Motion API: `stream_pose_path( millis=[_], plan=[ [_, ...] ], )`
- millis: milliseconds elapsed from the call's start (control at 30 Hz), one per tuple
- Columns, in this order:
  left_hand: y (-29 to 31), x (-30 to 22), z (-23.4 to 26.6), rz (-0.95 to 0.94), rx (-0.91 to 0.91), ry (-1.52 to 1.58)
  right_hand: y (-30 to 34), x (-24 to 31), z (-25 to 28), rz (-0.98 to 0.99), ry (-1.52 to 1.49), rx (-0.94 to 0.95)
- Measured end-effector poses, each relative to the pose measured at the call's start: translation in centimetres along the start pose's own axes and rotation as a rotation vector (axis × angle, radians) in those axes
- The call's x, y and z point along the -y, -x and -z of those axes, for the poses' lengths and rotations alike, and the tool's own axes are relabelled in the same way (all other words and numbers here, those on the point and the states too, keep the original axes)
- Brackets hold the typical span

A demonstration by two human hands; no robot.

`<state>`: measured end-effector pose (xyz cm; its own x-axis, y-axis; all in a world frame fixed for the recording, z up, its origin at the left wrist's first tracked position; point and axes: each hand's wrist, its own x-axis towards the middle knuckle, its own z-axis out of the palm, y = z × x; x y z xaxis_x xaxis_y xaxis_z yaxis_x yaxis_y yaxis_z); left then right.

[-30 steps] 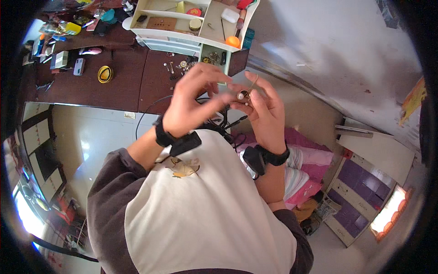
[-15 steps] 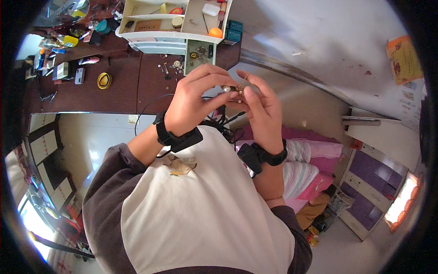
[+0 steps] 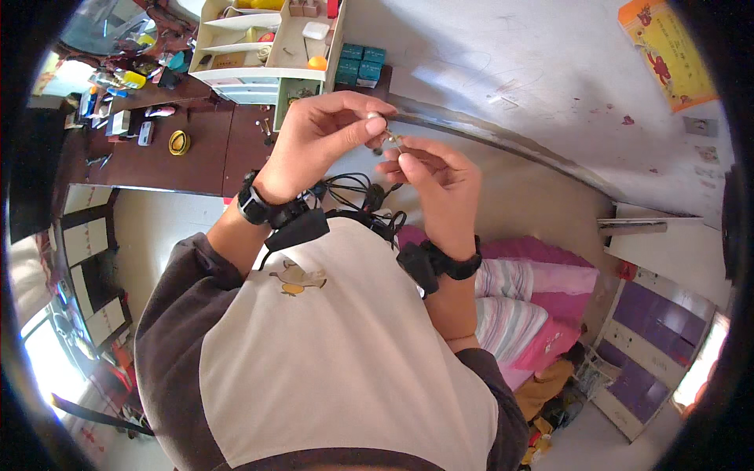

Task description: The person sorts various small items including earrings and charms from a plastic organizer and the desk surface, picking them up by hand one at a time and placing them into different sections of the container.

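Between my two hands, in front of my chest, is a small gold-coloured piece of jewellery with pearl-like beads [image 3: 392,138]; its exact kind is too small to make out. My left hand [image 3: 318,145] pinches one side of it between thumb and index finger. My right hand [image 3: 445,180] holds the other side by thumb and fingertips, where a thin pin-like part shows. Both hands are raised near the edge of the dark brown desk [image 3: 203,161]. Partly behind my left hand is the pulled-out drawer [image 3: 281,110] of a white organizer [image 3: 271,72].
Teal boxes [image 3: 362,64] stand beside the organizer, which holds an orange ball [image 3: 316,63]. On the desk lie a yellow-and-black ring-shaped band [image 3: 179,143] and a phone [image 3: 145,133]. Black cables [image 3: 369,196] hang below my hands. A bed with a striped cover [image 3: 506,314] is at right.
My hands have shifted slightly left and up in the picture, with the jewellery turned between the fingers. The right fingers now sit lower on it. The view has swung, so the organizer appears farther left.
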<state>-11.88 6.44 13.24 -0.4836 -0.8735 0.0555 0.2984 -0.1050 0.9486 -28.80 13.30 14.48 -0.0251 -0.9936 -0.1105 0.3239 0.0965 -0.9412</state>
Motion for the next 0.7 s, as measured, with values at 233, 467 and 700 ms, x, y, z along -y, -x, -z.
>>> stream_pose_path(
  millis=[233,467,700],
  plan=[
    [-1.3,-0.1,-3.9,0.113,-0.047,-0.043,-0.5,0.7,4.2,-0.002,-0.046,0.066],
    [-0.3,1.3,-6.5,0.069,-0.053,0.005,-0.6,-1.3,6.0,0.205,-0.02,0.136],
    [0.9,1.4,-7.5,0.021,-0.098,-0.001,0.3,0.1,6.7,0.392,0.239,0.077]
  ],
)
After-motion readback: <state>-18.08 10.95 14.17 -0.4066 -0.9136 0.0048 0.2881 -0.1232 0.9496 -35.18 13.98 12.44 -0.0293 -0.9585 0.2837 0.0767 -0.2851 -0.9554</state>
